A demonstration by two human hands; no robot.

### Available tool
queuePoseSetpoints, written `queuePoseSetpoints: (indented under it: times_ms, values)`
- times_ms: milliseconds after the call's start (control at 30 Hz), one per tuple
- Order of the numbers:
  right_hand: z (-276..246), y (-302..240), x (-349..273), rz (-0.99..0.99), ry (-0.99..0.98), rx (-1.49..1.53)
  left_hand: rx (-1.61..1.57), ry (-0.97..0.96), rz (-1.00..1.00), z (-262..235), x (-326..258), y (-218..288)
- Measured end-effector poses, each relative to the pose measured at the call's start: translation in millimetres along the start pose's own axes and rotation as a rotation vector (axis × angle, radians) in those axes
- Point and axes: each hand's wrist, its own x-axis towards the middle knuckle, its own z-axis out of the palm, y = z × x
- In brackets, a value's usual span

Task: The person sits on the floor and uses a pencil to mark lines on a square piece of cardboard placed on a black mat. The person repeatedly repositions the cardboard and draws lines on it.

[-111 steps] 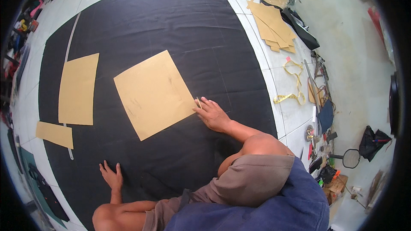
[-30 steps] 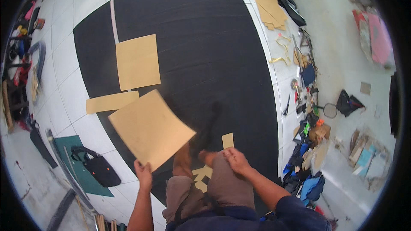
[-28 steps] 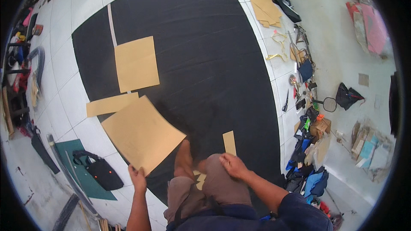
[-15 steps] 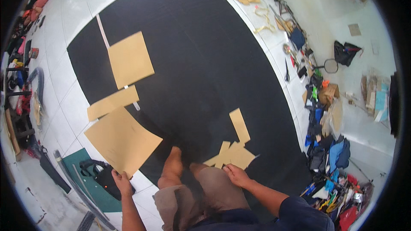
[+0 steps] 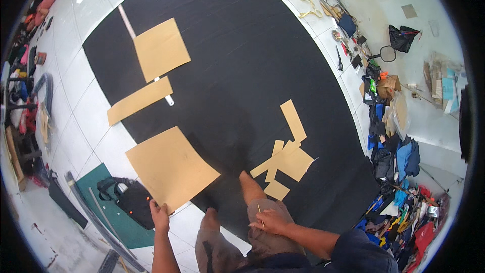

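My left hand [image 5: 160, 216] pinches the near corner of a large brown card sheet [image 5: 174, 169], which hangs over the edge of a black cloth [image 5: 222, 91] spread on the floor. My right hand [image 5: 273, 222] is closed around a thin yellowish stick, perhaps a pencil [image 5: 259, 209], in front of my right knee. Just beyond that hand lie several small brown card pieces [image 5: 295, 164], some overlapping. Farther off on the left are a squarish card piece [image 5: 161, 49] and a long card strip [image 5: 141, 100], with a pale ruler [image 5: 126, 21] partly under them.
A black bag [image 5: 134, 202] rests on a green mat [image 5: 98, 184] at the left. Scissors [image 5: 339, 59], a racket [image 5: 388, 53] and piled cloth scraps [image 5: 386, 156] line the right wall. White floor tiles [image 5: 68, 96] border the cloth.
The view has shifted as my legs moved. My left hand has carried the sheet rightward, off the long strip. My right hand has come away from the small pieces, uncovering a small square one.
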Motion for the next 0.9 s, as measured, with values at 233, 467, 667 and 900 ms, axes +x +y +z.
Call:
queuePoseSetpoints:
  times_ms: [233,467,667,900]
  values:
    - [83,-59,13,-0.075,0.109,0.065,0.236,-0.073,0.06,-43,-6,-38]
    - [97,-126,9,0.032,0.053,0.145,0.086,-0.086,0.002,-93,-27,-70]
    - [104,-105,-14,-0.013,-0.129,0.146,0.073,-0.09,-0.027,-86,-66,-68]
    - [132,16,83,-0.407,-0.022,0.064,0.136,-0.145,0.037,-51,-7,-97]
